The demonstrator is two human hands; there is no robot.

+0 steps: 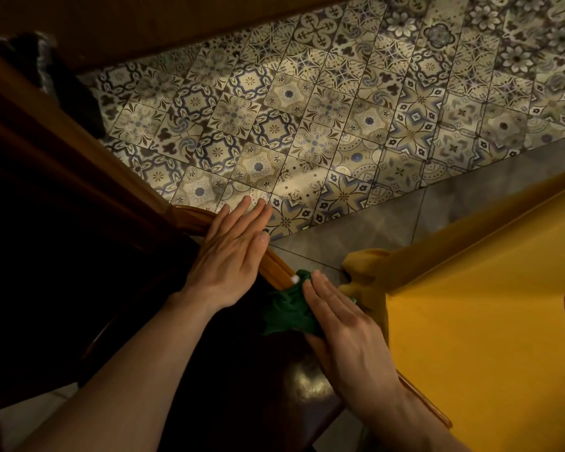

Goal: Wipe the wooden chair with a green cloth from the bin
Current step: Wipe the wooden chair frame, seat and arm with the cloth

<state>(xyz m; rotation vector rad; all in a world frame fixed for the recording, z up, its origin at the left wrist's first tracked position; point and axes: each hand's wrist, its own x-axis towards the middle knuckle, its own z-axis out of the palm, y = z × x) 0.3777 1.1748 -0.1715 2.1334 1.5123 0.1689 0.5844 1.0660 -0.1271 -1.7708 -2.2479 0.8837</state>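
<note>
The wooden chair (276, 267) shows its curved top rail below me, with a dark seat (304, 383) lower down in shadow. My left hand (230, 256) lies flat on the rail, fingers straight and together, holding nothing. A crumpled green cloth (286, 308) sits at the rail's right end. My right hand (343, 327) presses on the cloth from the right, fingers extended over it, thumb hidden under it.
A yellow cloth-covered table (477, 314) fills the right side, its corner close to my right hand. Patterned floor tiles (307, 125) spread ahead, grey tiles (356, 236) nearer. Dark wooden furniture (46, 158) lines the left side.
</note>
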